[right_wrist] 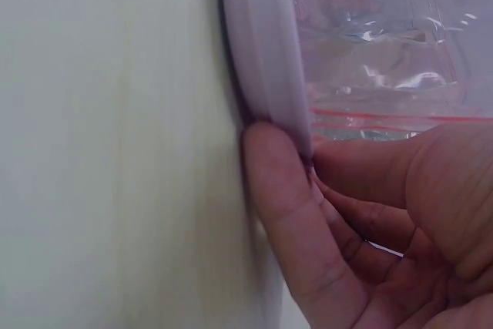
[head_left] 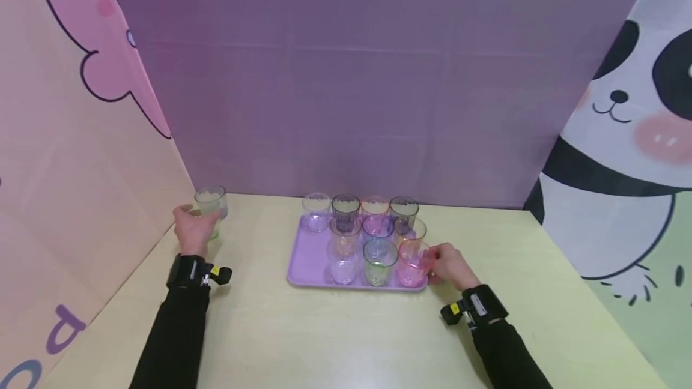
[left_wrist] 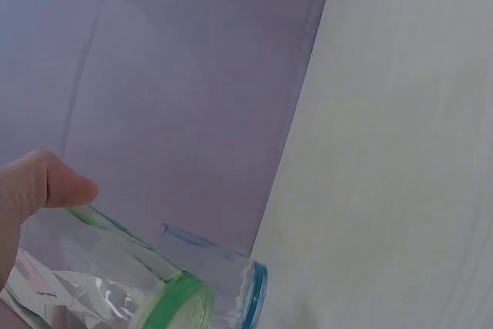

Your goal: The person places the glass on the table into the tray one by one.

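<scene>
At the table's far left, my left hand grips a clear glass with a green base. Close beside it stands a glass with a blue base. On the right, my right hand pinches the edge of the purple tray near its front right corner, thumb on the inner side and index finger against the outside. Its fingers overlap a pink glass in the head view. Several tinted glasses, such as a green one and a dark one, crowd the tray.
The pale tabletop meets a purple backdrop right behind the tray. A pink panel closes the left side, near the held glass. A panda-print panel stands on the right.
</scene>
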`<state>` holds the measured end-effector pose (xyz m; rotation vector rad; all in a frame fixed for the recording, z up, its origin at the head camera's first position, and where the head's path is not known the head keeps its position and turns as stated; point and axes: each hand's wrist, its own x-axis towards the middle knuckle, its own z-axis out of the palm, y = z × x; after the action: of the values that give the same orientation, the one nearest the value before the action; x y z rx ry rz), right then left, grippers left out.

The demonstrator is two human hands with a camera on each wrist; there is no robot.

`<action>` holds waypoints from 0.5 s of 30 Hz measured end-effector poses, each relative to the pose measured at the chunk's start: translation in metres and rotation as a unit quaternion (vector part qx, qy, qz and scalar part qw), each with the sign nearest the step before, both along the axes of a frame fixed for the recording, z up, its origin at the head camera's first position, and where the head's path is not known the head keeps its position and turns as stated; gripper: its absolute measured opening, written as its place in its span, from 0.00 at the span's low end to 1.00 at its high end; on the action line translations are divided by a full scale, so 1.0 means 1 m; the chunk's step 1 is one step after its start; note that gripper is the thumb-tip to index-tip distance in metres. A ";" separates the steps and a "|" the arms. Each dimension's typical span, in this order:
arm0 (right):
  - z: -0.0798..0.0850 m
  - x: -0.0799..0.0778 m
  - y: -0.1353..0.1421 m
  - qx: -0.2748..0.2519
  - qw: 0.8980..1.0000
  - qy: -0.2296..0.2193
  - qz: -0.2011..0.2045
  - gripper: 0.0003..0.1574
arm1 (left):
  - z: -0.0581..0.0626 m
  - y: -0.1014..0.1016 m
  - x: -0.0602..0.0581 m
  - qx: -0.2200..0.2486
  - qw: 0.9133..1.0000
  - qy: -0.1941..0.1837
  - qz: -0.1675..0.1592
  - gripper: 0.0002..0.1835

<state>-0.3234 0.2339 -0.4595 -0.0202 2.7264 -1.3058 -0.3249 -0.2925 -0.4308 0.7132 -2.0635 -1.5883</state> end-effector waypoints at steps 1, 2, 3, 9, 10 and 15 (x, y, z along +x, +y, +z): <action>0.001 0.000 0.000 -0.001 1.000 -0.002 0.001 0.11 | 0.000 0.002 -0.001 0.007 1.000 0.008 0.000 0.49; 0.001 0.000 0.000 -0.004 1.000 -0.006 -0.001 0.11 | 0.000 0.003 -0.001 0.010 1.000 0.013 -0.002 0.49; 0.001 0.000 0.000 -0.005 1.000 -0.008 -0.001 0.10 | 0.000 0.005 -0.002 0.012 1.000 0.018 -0.006 0.48; 0.001 -0.003 0.001 -0.003 1.000 -0.003 -0.002 0.10 | 0.002 0.020 -0.008 -0.008 0.997 0.042 -0.062 0.47; 0.000 -0.003 0.001 -0.004 1.000 -0.002 -0.002 0.10 | 0.003 0.024 -0.008 -0.013 0.996 0.048 -0.073 0.47; -0.001 -0.002 0.001 -0.007 1.000 0.000 -0.001 0.10 | 0.006 0.047 -0.010 -0.037 0.987 0.080 -0.133 0.45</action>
<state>-0.3256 0.2346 -0.4601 -0.0187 2.7171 -1.3254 -0.3346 -0.2451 -0.4251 0.2828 -2.1539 -1.6365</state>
